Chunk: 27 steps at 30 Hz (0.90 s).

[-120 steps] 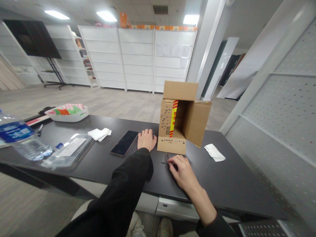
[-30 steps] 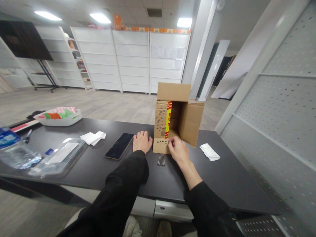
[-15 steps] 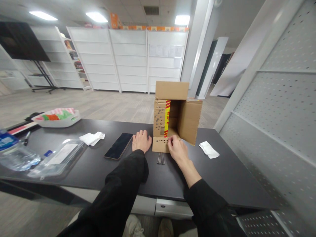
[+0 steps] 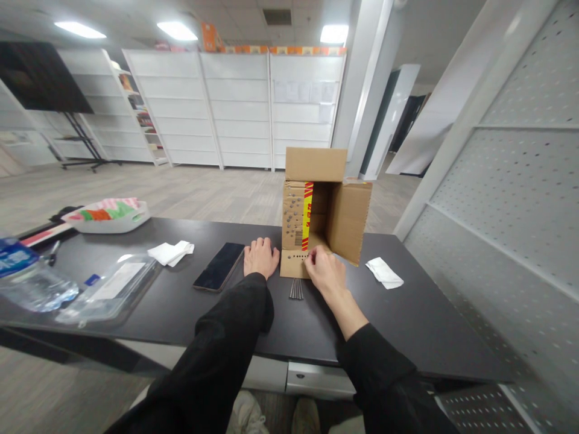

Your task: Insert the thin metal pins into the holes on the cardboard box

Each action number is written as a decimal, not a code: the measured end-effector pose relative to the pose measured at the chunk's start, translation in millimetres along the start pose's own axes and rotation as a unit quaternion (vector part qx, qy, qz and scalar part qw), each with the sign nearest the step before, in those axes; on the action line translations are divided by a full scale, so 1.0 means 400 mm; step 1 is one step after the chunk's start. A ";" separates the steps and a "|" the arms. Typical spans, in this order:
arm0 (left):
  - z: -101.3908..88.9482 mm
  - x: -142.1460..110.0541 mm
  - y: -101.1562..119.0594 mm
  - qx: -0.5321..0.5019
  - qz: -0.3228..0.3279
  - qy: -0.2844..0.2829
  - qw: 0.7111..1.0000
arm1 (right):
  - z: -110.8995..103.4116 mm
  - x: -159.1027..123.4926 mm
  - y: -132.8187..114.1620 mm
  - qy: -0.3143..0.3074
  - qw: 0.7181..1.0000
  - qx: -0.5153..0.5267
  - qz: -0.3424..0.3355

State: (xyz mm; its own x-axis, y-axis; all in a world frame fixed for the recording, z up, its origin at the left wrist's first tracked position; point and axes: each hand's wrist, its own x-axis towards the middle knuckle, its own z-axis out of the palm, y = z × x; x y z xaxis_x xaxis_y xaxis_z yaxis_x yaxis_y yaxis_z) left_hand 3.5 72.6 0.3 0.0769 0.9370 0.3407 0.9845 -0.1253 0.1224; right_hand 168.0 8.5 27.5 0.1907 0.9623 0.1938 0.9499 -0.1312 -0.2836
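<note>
An open cardboard box (image 4: 293,205) stands on the desk with its opening toward me. Its lower front flap (image 4: 289,268) hangs down and carries a row of small dark holes. My right hand (image 4: 325,270) is at this flap, thumb and fingers pinched together; what is between the fingertips is too small to make out. Flat on the desk, fingers spread, my left hand (image 4: 261,258) rests between the box and a dark phone (image 4: 219,267). Several long nails or screws (image 4: 296,289) lie side by side below the flap. Round grey heads dot the box's left front panel beside yellow-and-red tape (image 4: 307,214).
Folded white tissues lie left (image 4: 170,253) and right (image 4: 384,273) of the hands. Farther left are a clear plastic case (image 4: 111,289), a water bottle (image 4: 34,274) and a white tray (image 4: 108,224) with coloured cloth. A perforated metal panel (image 4: 511,229) borders the desk's right side.
My right hand's fingertips have shifted very slightly left along the flap. The left hand stays in place. The whole view has drifted a little.
</note>
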 end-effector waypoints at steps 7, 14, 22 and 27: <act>0.001 0.001 0.000 -0.002 -0.004 -0.010 1.000 | -0.004 0.003 -0.011 0.003 1.000 -0.016 0.015; 0.007 0.002 -0.003 0.001 0.000 -0.003 1.000 | 0.002 0.008 -0.013 0.010 1.000 -0.014 0.026; 0.006 0.001 -0.003 -0.002 0.002 0.002 1.000 | 0.000 0.003 -0.012 0.025 0.999 0.014 0.036; 0.009 0.001 -0.004 -0.007 0.005 0.008 1.000 | -0.001 0.001 -0.013 0.024 0.999 0.018 0.034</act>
State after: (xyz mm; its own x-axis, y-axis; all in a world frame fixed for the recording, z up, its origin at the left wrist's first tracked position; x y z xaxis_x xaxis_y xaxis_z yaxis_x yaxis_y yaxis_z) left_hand 2.8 74.4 -3.1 0.0841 0.9302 0.3573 0.9813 -0.1396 0.1325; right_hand 163.0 9.4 29.5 0.2665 0.9389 0.2178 0.9252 -0.1858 -0.3309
